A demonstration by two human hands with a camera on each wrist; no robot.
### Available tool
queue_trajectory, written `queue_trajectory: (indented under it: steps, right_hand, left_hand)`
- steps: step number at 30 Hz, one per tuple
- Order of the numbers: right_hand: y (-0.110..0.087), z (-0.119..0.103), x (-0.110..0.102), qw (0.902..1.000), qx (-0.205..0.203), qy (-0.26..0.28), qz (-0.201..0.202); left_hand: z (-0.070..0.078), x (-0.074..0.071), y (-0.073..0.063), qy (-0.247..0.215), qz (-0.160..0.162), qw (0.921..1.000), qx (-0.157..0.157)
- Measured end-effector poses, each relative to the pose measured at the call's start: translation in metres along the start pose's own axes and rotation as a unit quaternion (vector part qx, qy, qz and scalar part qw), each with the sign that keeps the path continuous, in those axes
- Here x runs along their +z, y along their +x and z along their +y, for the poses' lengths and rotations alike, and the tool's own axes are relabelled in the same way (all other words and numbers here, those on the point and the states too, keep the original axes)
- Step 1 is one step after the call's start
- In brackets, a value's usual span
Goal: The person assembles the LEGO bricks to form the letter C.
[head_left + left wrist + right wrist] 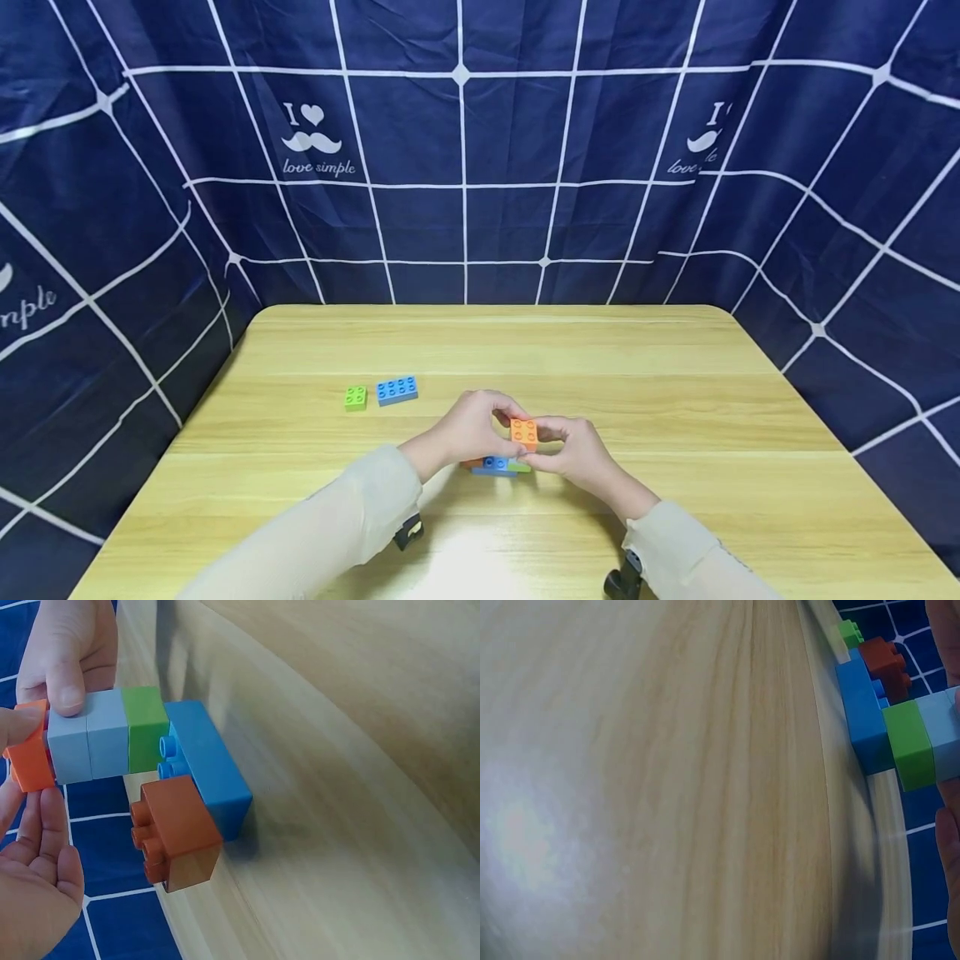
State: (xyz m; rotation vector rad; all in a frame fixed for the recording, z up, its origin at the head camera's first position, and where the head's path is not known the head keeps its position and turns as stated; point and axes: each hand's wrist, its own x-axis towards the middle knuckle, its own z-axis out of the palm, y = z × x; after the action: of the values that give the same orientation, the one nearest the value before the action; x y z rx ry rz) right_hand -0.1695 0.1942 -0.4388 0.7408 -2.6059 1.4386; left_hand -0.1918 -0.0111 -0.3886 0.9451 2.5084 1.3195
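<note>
Both hands meet over a small brick tower. My left hand (468, 425) pinches an orange brick (523, 433) with studs upward, at the top of the tower. Just under it, my right hand (577, 454) holds the upper of two light blue bricks (69, 746), its thumb pressed on the side. Beneath those comes a green brick (145, 729), set on one end of a long blue brick (214, 761) low on the table. At the blue brick's other end sits a brown brick (184, 817) with bare studs. In the right wrist view the orange brick is out of frame.
On the wooden table (637, 358), a lime green brick (356, 398) and a blue brick (397, 390) lie apart, left of and beyond the hands. A dark blue curtain (510, 125) with white lines surrounds the table's back and sides.
</note>
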Motion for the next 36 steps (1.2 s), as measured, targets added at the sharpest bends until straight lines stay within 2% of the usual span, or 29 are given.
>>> queue_trajectory:
  steps: [8, 13, 19, 23, 29, 33, 36]
  right_hand:
    - [0.000, 0.000, -0.001, 1.0000, 0.004, -0.004, 0.000]
    - [0.000, 0.002, 0.000, 0.9999, -0.008, -0.009, 0.003]
    - [-0.001, 0.004, -0.001, 0.9994, -0.027, -0.019, 0.005]
    - [-0.003, 0.002, -0.005, 0.9998, -0.011, -0.004, 0.013]
    - [-0.002, -0.013, -0.011, 0.9992, -0.008, 0.038, 0.007]
    - [0.001, -0.015, -0.011, 0.9987, -0.010, 0.050, 0.002]
    - [0.001, -0.006, -0.009, 0.9987, -0.014, 0.049, 0.005]
  left_hand:
    - [-0.002, 0.002, -0.002, 0.003, 0.013, 0.9999, -0.006]
    - [-0.004, 0.004, -0.003, 0.007, 0.019, 0.9998, -0.008]
    - [-0.012, 0.009, -0.005, -0.011, 0.034, 0.9993, 0.008]
    - [-0.015, 0.011, -0.007, -0.030, 0.046, 0.9983, 0.019]
    - [-0.018, 0.011, -0.009, -0.039, 0.068, 0.9969, 0.010]
    - [-0.018, 0.012, -0.011, -0.043, 0.080, 0.9959, 0.009]
    - [-0.020, 0.013, -0.013, -0.042, 0.088, 0.9952, 0.008]
